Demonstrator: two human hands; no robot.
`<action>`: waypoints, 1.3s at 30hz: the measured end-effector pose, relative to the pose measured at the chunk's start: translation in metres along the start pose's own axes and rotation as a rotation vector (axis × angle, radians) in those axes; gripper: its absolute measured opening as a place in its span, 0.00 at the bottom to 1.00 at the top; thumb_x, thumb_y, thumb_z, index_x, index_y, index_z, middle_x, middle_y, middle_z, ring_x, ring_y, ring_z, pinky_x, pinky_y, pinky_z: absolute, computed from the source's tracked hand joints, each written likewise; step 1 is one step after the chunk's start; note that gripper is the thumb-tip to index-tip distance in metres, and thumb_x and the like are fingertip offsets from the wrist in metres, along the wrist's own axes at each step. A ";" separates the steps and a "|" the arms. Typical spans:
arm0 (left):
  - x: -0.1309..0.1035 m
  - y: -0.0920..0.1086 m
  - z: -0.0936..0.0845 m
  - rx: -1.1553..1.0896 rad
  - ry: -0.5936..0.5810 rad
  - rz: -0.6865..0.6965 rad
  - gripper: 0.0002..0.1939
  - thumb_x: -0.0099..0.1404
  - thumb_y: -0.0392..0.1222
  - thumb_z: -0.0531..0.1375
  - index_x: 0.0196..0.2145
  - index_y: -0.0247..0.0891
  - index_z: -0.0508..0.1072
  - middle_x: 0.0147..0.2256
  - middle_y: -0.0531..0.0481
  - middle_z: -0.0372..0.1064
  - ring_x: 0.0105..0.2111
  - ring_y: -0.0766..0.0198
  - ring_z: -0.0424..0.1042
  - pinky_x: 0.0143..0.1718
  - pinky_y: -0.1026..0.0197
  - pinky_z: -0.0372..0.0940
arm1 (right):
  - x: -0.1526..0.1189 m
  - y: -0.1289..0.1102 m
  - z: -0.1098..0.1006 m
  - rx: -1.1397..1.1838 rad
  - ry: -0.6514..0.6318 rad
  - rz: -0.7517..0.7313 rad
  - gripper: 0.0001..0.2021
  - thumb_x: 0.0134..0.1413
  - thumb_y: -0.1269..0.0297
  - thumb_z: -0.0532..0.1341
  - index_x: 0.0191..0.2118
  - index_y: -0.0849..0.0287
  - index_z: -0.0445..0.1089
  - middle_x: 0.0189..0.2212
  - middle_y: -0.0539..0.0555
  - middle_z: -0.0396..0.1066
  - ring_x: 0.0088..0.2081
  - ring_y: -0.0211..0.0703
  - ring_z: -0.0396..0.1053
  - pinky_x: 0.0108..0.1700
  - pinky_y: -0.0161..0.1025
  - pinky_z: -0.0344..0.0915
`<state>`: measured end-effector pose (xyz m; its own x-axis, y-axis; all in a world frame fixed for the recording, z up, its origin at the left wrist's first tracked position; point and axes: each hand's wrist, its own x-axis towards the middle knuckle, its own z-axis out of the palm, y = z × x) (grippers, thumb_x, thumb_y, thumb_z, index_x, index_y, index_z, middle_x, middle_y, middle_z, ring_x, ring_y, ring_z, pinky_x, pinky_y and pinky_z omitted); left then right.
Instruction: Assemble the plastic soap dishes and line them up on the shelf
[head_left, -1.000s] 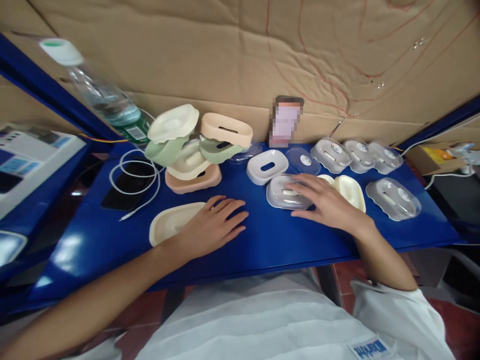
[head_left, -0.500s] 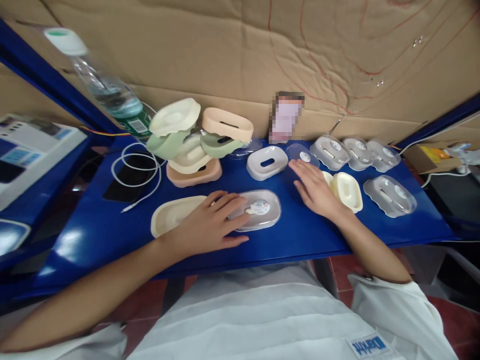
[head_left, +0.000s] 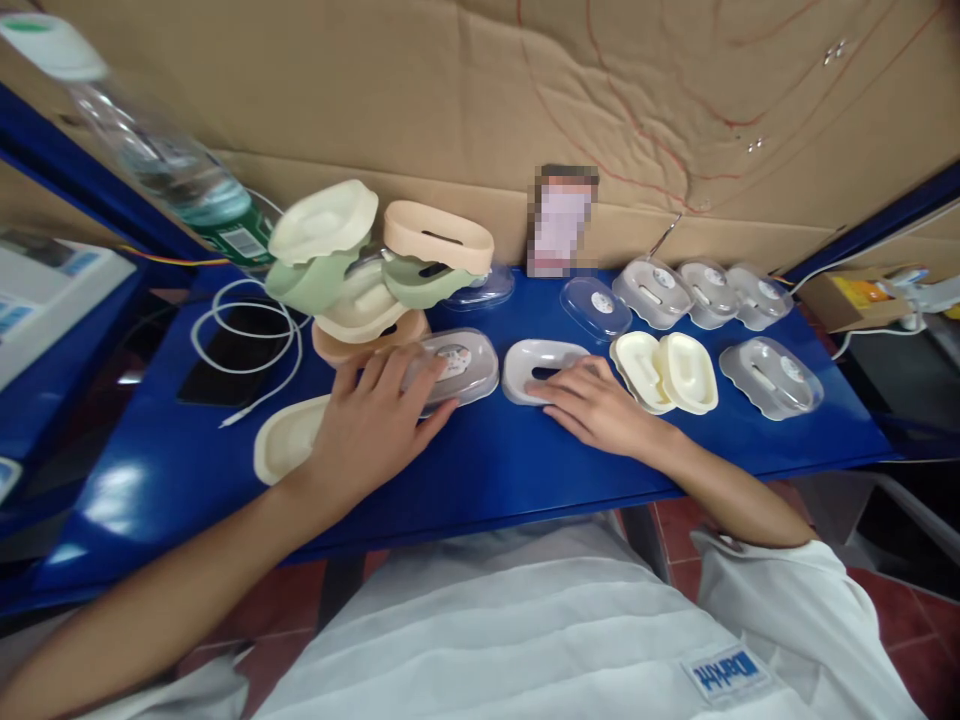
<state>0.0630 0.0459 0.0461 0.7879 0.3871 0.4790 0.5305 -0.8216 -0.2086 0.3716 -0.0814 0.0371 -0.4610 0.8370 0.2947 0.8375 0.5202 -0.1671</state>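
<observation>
Covering the left part of a lidded grey case [head_left: 476,365] on the blue desk [head_left: 487,480], the left hand [head_left: 371,410] is lying palm down. Its fingers are fanning a little over the clear lid, near a round white sticker, and its thumb is pointing along the near edge. Whether it is gripping or only resting, I cannot tell, since the back of the hand is hiding the contact.

To the right, a grey base [head_left: 544,350] with a dark oval slot is lying without a lid, close beside the case but apart from it. The right hand [head_left: 596,402] is holding this base at its right end, fingers close together and reaching over the near rim; the base is lying just to the left of the knuckles.

Around the hands: a cream tray [head_left: 285,440] is lying partly under the left wrist. A heap of cream, green and peach trays [head_left: 367,300] is standing behind the left hand. Two cream trays [head_left: 691,370] are overlapping just beyond the right hand. A loose clear lid [head_left: 589,312] is lying behind the base, and three lidded cases [head_left: 709,292] are sitting in a row to its right; a single case [head_left: 772,380] is lying nearer, toward the desk's right end.
</observation>
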 end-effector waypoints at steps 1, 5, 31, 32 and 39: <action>0.000 0.002 0.000 0.000 0.014 0.006 0.23 0.75 0.47 0.64 0.61 0.33 0.72 0.57 0.31 0.75 0.53 0.37 0.78 0.54 0.38 0.72 | 0.000 -0.005 -0.003 0.032 -0.004 -0.047 0.18 0.79 0.63 0.56 0.66 0.57 0.70 0.53 0.59 0.80 0.54 0.49 0.76 0.63 0.52 0.60; -0.009 0.020 -0.001 -0.087 0.058 0.268 0.23 0.75 0.38 0.63 0.65 0.36 0.71 0.66 0.33 0.70 0.64 0.41 0.73 0.68 0.35 0.63 | -0.002 -0.008 -0.026 0.072 0.025 -0.029 0.16 0.79 0.55 0.55 0.59 0.56 0.76 0.51 0.57 0.82 0.53 0.48 0.77 0.60 0.48 0.63; -0.009 0.041 -0.015 -0.381 0.310 0.484 0.09 0.71 0.40 0.70 0.48 0.39 0.79 0.38 0.51 0.81 0.38 0.61 0.77 0.47 0.53 0.71 | -0.010 0.010 -0.018 0.293 0.029 0.313 0.23 0.79 0.61 0.50 0.72 0.50 0.64 0.58 0.58 0.78 0.56 0.51 0.78 0.60 0.52 0.72; -0.009 0.042 -0.013 -0.366 0.308 0.481 0.08 0.72 0.40 0.70 0.48 0.39 0.78 0.39 0.51 0.81 0.38 0.62 0.77 0.48 0.54 0.71 | -0.010 0.010 -0.018 0.312 0.096 0.358 0.23 0.79 0.59 0.50 0.73 0.50 0.64 0.60 0.59 0.77 0.56 0.50 0.77 0.61 0.52 0.72; -0.004 0.048 0.000 -0.328 0.244 0.480 0.06 0.76 0.40 0.66 0.48 0.37 0.77 0.40 0.50 0.81 0.40 0.61 0.77 0.47 0.54 0.68 | -0.010 0.014 -0.012 0.422 0.013 0.493 0.28 0.78 0.46 0.52 0.74 0.54 0.62 0.57 0.60 0.78 0.56 0.53 0.78 0.62 0.54 0.74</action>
<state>0.0851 0.0049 0.0336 0.7998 -0.1317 0.5856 -0.0190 -0.9807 -0.1946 0.3911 -0.0847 0.0434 -0.0462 0.9939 0.1003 0.7614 0.1001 -0.6405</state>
